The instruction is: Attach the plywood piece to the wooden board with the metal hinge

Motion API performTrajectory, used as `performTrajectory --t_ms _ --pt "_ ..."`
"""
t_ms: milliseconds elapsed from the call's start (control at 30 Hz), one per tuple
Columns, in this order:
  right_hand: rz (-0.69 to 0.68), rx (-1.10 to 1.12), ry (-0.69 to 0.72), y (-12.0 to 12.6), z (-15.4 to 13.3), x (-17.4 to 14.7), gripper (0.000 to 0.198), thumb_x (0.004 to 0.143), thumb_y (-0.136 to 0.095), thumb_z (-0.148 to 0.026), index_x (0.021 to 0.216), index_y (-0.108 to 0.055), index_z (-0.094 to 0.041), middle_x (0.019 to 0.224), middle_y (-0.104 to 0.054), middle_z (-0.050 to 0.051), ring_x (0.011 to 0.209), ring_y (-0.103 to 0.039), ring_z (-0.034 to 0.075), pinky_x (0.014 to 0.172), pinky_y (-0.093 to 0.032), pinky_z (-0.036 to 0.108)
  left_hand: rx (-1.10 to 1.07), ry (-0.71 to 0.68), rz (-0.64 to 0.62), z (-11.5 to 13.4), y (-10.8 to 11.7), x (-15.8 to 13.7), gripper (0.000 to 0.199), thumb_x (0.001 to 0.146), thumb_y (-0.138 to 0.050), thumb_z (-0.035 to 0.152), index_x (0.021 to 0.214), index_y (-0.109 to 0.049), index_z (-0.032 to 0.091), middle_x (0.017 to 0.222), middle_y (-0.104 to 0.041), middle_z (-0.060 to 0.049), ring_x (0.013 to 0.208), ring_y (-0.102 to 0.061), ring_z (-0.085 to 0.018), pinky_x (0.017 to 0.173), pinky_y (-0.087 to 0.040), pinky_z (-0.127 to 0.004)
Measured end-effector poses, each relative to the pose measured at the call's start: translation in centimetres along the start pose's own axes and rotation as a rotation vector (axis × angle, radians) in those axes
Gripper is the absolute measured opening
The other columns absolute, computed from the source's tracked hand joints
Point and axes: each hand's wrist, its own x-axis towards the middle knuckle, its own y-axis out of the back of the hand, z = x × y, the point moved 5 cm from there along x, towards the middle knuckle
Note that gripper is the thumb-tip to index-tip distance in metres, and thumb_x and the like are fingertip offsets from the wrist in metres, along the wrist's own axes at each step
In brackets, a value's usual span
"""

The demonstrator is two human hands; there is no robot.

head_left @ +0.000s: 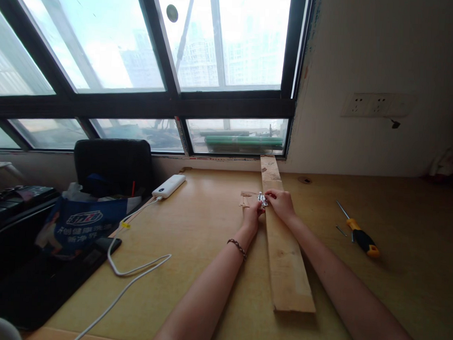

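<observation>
A long wooden board [288, 261] lies lengthwise on the table, pointing towards the window. At its left edge is a small shiny metal fitting [262, 199]; whether it is a hinge or a latch I cannot make out. My left hand [251, 214] pinches this fitting from the near left side. From the right, my right hand [281, 204] reaches over the board with its fingertips closed on the fitting's other side. A short piece of wood [247, 197] sits just left of the fitting, partly hidden behind my left hand.
On the right of the table [205, 229] lie a yellow-and-black screwdriver [360, 236] and small screws [341, 230]. A white power bank [169, 186] with a white cable [133, 275] is at the left edge. Beyond stand a black chair [113, 161] and a blue bag [79, 224].
</observation>
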Motion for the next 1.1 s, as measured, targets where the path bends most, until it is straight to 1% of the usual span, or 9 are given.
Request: performTrajectory --t_ms 100,233,433,600,733,800,900,1000,1100 --pt "-0.007 -0.129 0.022 0.0 -0.6 -0.2 0.019 0.078 -0.048 -0.023 0.076 -0.067 -0.020 0.071 -0.068 0.003 0.063 -0.060 0.015 0.058 -0.037 0.023 0.011 0.008 0.013 -0.1 0.1 0.0 0.028 0.054 -0.064 0.016 0.082 -0.061 0.012 0.070 -0.061 -0.003 0.054 -0.053 -0.008 0.049 -0.041 -0.020" --pt "-0.023 -0.317 0.023 0.0 -1.2 -0.3 0.024 0.082 -0.043 -0.020 0.076 -0.066 -0.018 0.074 -0.068 0.005 0.067 -0.059 0.016 0.060 -0.034 0.023 0.033 -0.015 -0.016 -0.1 -0.1 0.0 0.026 0.053 -0.065 0.018 0.078 -0.061 0.011 0.067 -0.060 -0.002 0.053 -0.053 -0.008 0.049 -0.041 -0.020" --pt "-0.154 -0.423 0.060 -0.3 -1.6 -0.2 0.025 0.085 -0.041 -0.022 0.080 -0.065 -0.018 0.079 -0.067 0.005 0.073 -0.059 0.015 0.063 -0.034 0.022 0.039 -0.006 -0.016 -0.2 -0.1 0.1 0.023 0.054 -0.065 0.019 0.075 -0.060 0.011 0.063 -0.058 -0.001 0.046 -0.049 -0.007 0.047 -0.041 -0.020" --pt "-0.200 -0.460 0.058 -0.3 -1.8 -0.1 0.027 0.087 -0.038 -0.024 0.094 -0.064 -0.021 0.088 -0.065 0.007 0.080 -0.058 0.016 0.069 -0.037 0.023 0.053 -0.019 -0.023 -0.2 -0.1 0.1 0.024 0.054 -0.065 0.021 0.076 -0.060 0.012 0.065 -0.059 -0.001 0.048 -0.050 -0.007 0.047 -0.041 -0.021" --pt "-0.192 -0.461 0.117 -0.5 -2.2 0.0 0.028 0.085 -0.040 -0.018 0.106 -0.059 -0.018 0.099 -0.063 0.009 0.095 -0.055 0.018 0.081 -0.036 0.024 0.069 -0.010 -0.008 -0.2 0.0 0.1 0.025 0.053 -0.066 0.022 0.075 -0.061 0.011 0.064 -0.059 -0.001 0.047 -0.049 -0.007 0.046 -0.040 -0.020" --pt "-0.189 -0.447 0.128 -0.6 -2.1 0.0 0.028 0.084 -0.041 -0.018 0.105 -0.059 -0.018 0.103 -0.062 0.010 0.100 -0.053 0.019 0.084 -0.036 0.025 0.073 0.009 0.012 -0.3 0.1 0.0 0.025 0.053 -0.066 0.022 0.075 -0.061 0.011 0.063 -0.059 -0.001 0.046 -0.049 -0.007 0.046 -0.039 -0.020" --pt "-0.207 -0.397 0.126 -0.8 -2.0 0.0 0.027 0.086 -0.038 -0.020 0.099 -0.062 -0.018 0.103 -0.062 0.010 0.099 -0.054 0.019 0.083 -0.037 0.025 0.060 0.036 0.054 -0.4 0.2 0.0 0.024 0.053 -0.066 0.021 0.074 -0.060 0.011 0.060 -0.058 -0.001 0.045 -0.049 -0.007 0.046 -0.039 -0.020" --pt "-0.205 -0.347 0.124 -0.9 -1.9 0.0 0.031 0.087 -0.035 -0.020 0.107 -0.058 -0.018 0.106 -0.061 0.010 0.100 -0.054 0.018 0.085 -0.038 0.026 -0.001 0.059 0.097 -0.6 0.1 -0.2 0.018 0.052 -0.065 0.017 0.068 -0.059 0.011 0.056 -0.057 0.000 0.044 -0.048 -0.007 0.046 -0.039 -0.020" --pt "-0.172 -0.306 0.108 -0.9 -1.8 -0.1 0.034 0.086 -0.037 -0.021 0.117 -0.052 -0.018 0.110 -0.059 0.010 0.100 -0.053 0.019 0.085 -0.038 0.028 -0.148 0.078 0.121 -0.9 -0.3 -0.3 0.013 0.052 -0.064 0.010 0.063 -0.059 0.011 0.058 -0.059 0.000 0.050 -0.052 -0.007 0.051 -0.040 -0.019"
